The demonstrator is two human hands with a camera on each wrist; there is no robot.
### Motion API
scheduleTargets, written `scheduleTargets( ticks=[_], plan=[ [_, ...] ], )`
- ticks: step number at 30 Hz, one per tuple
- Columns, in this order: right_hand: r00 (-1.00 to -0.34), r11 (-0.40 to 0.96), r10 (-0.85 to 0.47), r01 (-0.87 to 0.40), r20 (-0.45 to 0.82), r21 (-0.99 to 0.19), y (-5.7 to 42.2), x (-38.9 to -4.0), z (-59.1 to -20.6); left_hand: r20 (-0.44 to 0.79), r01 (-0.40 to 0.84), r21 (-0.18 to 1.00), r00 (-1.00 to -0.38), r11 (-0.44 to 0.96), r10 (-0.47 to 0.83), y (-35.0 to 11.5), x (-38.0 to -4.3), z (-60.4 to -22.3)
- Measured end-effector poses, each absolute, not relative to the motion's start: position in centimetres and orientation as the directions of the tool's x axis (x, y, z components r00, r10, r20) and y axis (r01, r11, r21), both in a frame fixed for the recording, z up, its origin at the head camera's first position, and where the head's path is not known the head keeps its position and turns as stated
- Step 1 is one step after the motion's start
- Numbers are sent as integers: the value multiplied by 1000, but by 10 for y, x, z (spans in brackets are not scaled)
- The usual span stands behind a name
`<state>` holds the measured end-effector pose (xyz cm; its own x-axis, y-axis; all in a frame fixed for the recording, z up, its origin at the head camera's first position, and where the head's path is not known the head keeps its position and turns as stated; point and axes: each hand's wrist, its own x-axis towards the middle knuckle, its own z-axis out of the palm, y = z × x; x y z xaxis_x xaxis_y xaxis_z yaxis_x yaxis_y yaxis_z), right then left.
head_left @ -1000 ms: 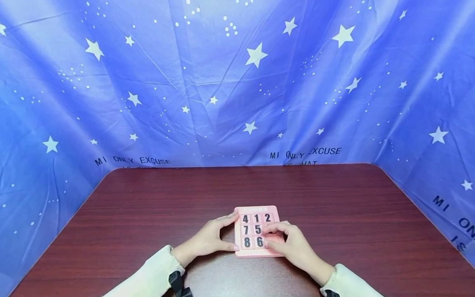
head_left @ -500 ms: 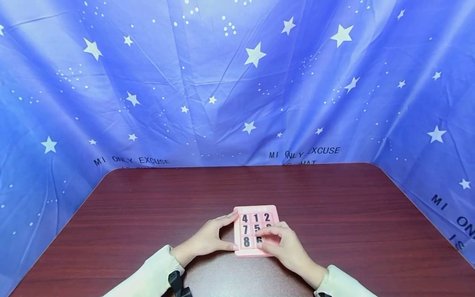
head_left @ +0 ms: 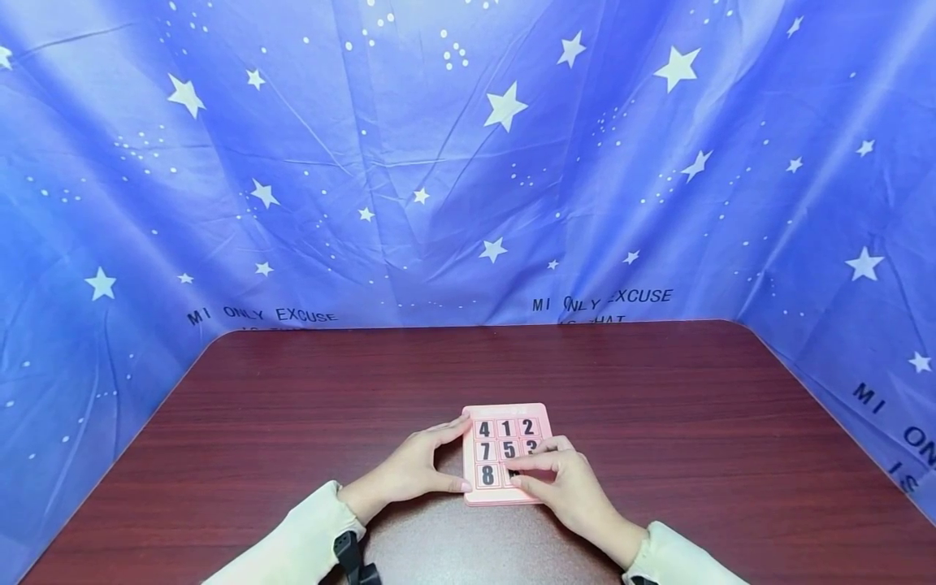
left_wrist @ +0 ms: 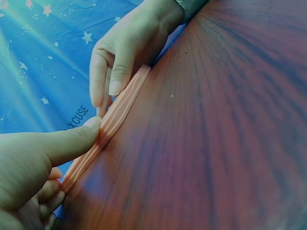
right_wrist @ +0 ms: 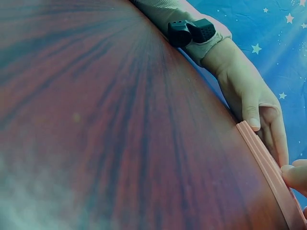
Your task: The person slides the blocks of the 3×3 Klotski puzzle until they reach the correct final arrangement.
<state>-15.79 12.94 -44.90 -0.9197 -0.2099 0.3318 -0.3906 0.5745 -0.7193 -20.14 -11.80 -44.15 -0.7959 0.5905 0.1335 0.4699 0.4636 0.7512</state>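
A pink number slide puzzle (head_left: 500, 497) lies flat on the table, its black digits facing up. Legible are 4, 1, 2 in the top row, 7, 5, 3 in the middle and 8 at lower left. My left hand (head_left: 411, 471) holds the frame's left side, thumb near the lower corner and fingers near the upper one. My right hand (head_left: 574, 487) reaches over the lower right of the board, thumb and index fingertips pinching the 6 tile (head_left: 513, 473), mostly covered. The lower right cell is hidden. In the left wrist view the puzzle's layered edge (left_wrist: 117, 112) shows between both hands.
The dark red wood-grain table (head_left: 292, 390) spreads around the puzzle. A blue curtain (head_left: 439, 162) with white stars hangs behind the table and along both sides. A black wrist device (head_left: 349, 552) sits at the left cuff.
My right hand has shifted slightly left, its thumb and index moving over the 6 tile. The 3 at middle right has come into view. My left hand stays at the puzzle's left side.
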Motion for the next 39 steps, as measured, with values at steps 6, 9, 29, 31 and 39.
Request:
scheduleTargets(
  ticks=[6,9,29,31,39],
  plan=[
    [-910,564,-218,-411,352,-716,134,-158,-449,131,469,751,-796,465,590,-118,-202,-442],
    [-903,558,-217,-427,372,-712,136,-158,-448,137,473,750,-795,462,591,-118,-202,-442],
    [-890,601,-197,-441,410,-667,155,-154,-449,129,461,758,-800,462,586,-117,-201,-440],
    [-886,598,-198,-448,419,-665,155,-153,-448,131,464,756,-799,462,587,-117,-201,-440],
    [-894,575,-177,-434,412,-694,153,-155,-447,129,464,755,-799,464,588,-118,-201,-440]
  ],
)
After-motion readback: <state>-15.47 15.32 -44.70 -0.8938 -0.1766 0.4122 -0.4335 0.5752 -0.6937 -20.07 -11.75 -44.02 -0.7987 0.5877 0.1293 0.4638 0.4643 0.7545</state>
